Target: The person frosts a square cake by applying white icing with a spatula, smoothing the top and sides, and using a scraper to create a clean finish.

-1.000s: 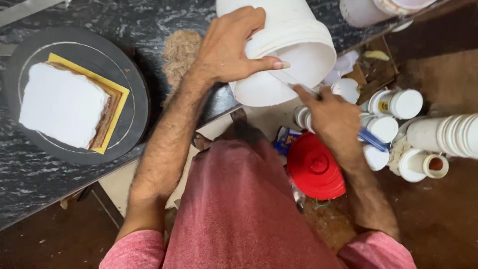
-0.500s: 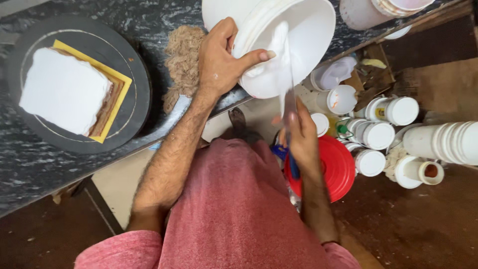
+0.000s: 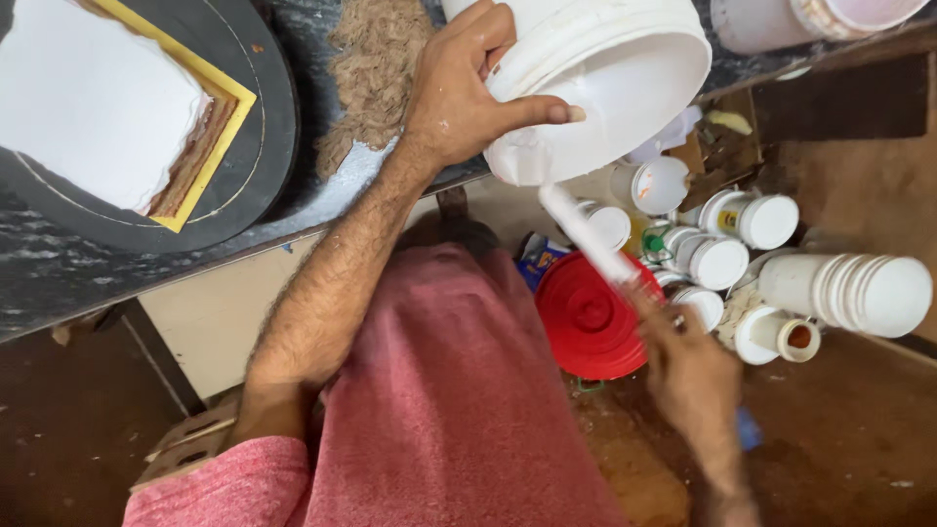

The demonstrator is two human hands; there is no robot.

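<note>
We see the left hand (image 3: 459, 98) wrapped around the rim of a white bucket (image 3: 595, 73), thumb along its lip, holding it tilted on its side over the edge of the dark table (image 3: 59, 283). Below the bucket's mouth, the right hand (image 3: 688, 376) is closed on a white stick (image 3: 586, 234), which slants up towards the rim; the hand is blurred. A red lid (image 3: 586, 317) and white jars (image 3: 727, 239) sit on the floor beneath. A round black board (image 3: 264, 156) lies on the table.

sleeves: short, pink-red knit | lap: same pink-red cloth, perhaps an apron | forearms: bare, hairy
</note>
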